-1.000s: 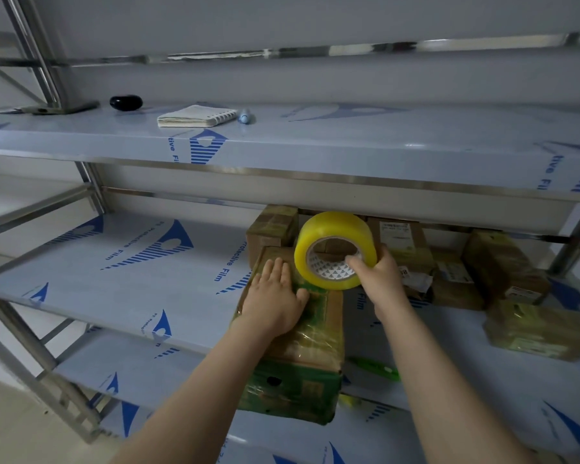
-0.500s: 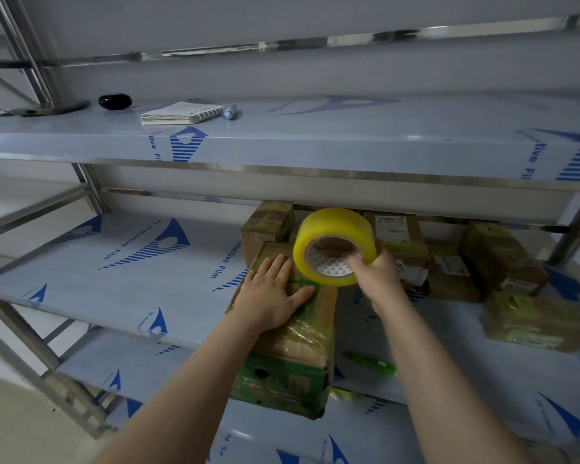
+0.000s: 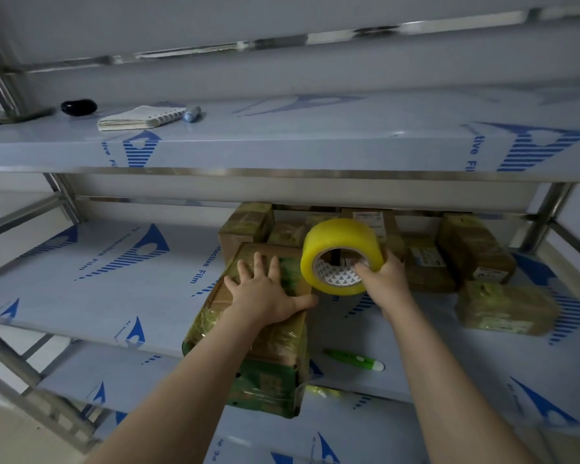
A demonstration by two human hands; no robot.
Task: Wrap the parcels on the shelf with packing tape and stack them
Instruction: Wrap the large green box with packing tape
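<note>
Taping is the step in hand: the left hand (image 3: 265, 293) lies flat, fingers spread, pressing the parcel (image 3: 275, 346), which overhangs the shelf (image 3: 98, 286) at its front edge. The right hand (image 3: 387, 279) grips the tape roll (image 3: 340, 239) (a finger hooked into its core) just beside the parcel's far right corner. Next, probably, tape must be drawn round the pinned box

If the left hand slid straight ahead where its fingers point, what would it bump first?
Probably the taped brown box standing just behind the parcel that the left hand lies flat on, though depth is unclear.
</note>
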